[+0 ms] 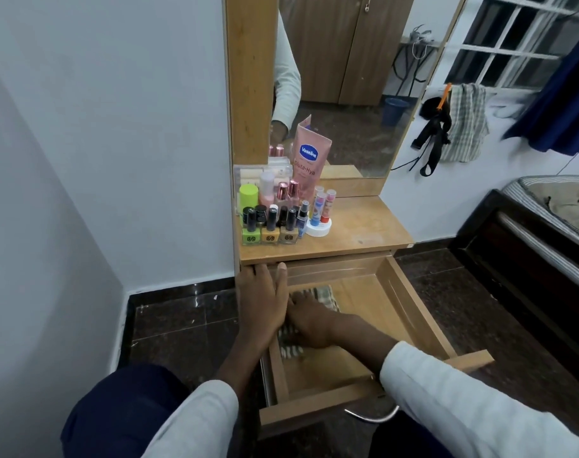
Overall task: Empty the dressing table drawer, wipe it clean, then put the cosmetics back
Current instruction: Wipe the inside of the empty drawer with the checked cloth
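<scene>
I see the drawer point(410, 312) pulled out at lower centre of the frame, its metal handle point(374, 416) near the bottom edge. My left hand point(263, 302) lies flat with fingers straight on the drawer's left side, fingertips up by the table point(364, 226) edge; its grip is loose and holds nothing. My right hand point(309, 320) is inside the drawer, just right of the left one and touching it, pressing down on a checked cloth point(327, 295) on the drawer floor; the fingers are spread over the cloth, and I cannot tell whether they clutch it. The cosmetics stand on the table in the centre of the frame, on its left part: nail polish bottles point(270, 231) in front, a pink tube point(309, 160) leaning on the mirror point(357, 94) behind them, small tubes point(322, 206) to their right.
</scene>
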Demonstrator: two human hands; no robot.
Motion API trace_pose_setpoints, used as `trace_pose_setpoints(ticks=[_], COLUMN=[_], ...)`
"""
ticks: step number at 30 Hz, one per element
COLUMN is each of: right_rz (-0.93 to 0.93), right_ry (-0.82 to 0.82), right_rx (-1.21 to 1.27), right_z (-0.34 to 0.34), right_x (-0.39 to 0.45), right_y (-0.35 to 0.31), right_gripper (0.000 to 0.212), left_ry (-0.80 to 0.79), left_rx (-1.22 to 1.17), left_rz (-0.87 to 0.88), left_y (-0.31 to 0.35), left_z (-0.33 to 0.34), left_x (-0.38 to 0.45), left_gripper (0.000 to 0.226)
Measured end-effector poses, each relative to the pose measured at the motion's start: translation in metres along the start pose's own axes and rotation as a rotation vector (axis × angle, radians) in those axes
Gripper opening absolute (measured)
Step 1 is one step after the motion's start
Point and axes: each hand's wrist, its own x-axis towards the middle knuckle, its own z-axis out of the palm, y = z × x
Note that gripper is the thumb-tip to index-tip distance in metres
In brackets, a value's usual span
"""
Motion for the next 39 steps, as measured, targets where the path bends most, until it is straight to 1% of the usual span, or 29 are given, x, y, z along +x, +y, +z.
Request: trace_pose_setpoints(ticks=[2,3,6,8,11,14,17,19,21,23,24,27,32,36,39], right_rz=[0.013,0.012,-0.02,-0.02,0.024,0.119,0.255,0.35,0.45,0.498,0.481,0.354,0.147,0.146,0.158], right_ry=[0.05,0.076,0.148,0.14,0.043,-0.024,-0.03,-0.011,-0.004,-0.014,-0.027,-0.07,-0.133,-0.09,-0.101], right_rx=[-0.028,-0.051,-0.152,-0.143,-0.049,0.01,0.099,0.116,0.161,0.222,0.215,0.165,0.032,0.037,0.062], right_z=[0.001,0.005,0.026,0.033,0.028,0.026,0.028,0.035,0.044,0.05,0.051,0.041,0.029,0.032,0.026], right_x=[0.005,0.006,0.002,-0.003,-0.017,-0.042,-0.059,-0.053,-0.037,-0.023,-0.019,-0.02,-0.001,0.005,0.0], right_y=[0.003,0.003,0.007,0.022,0.055,0.097,0.127,0.123,0.105,0.079,0.065,0.022,-0.007,-0.011,0.01], right_gripper=[0.094,0.093,0.079,0.071,0.069,0.071,0.07,0.069,0.07,0.074,0.075,0.072,0.074,0.073,0.072], left_ry=[-0.017,-0.025,-0.04,-0.064,-0.07,-0.074,-0.088,-0.082,-0.057,-0.036,-0.029,-0.031,-0.008,-0.016,-0.057], left_rx=[0.026,0.029,0.059,0.085,0.1,0.106,0.11,0.102,0.075,0.048,0.045,0.046,0.007,0.071,0.131], left_rz=[-0.01,-0.014,-0.006,0.006,0.029,0.034,0.028,0.031,0.019,-0.001,-0.009,-0.034,-0.022,-0.004,-0.003], left_y=[0.001,0.001,-0.002,-0.004,-0.004,-0.004,-0.004,-0.005,-0.005,-0.003,-0.001,0.003,0.005,0.006,0.005], left_z=[0.0,0.0,0.0,0.0,-0.002,-0.004,-0.005,-0.003,-0.002,-0.001,0.0,0.0,-0.001,-0.005,-0.007], left_x=[0.0,0.0,0.001,0.001,0.001,0.0,0.0,0.0,0.0,0.001,0.001,0.0,-0.002,-0.005,-0.004], left_gripper=[0.052,0.051,0.045,0.041,0.039,0.037,0.035,0.033,0.031,0.029,0.029,0.032,0.029,0.027,0.025])
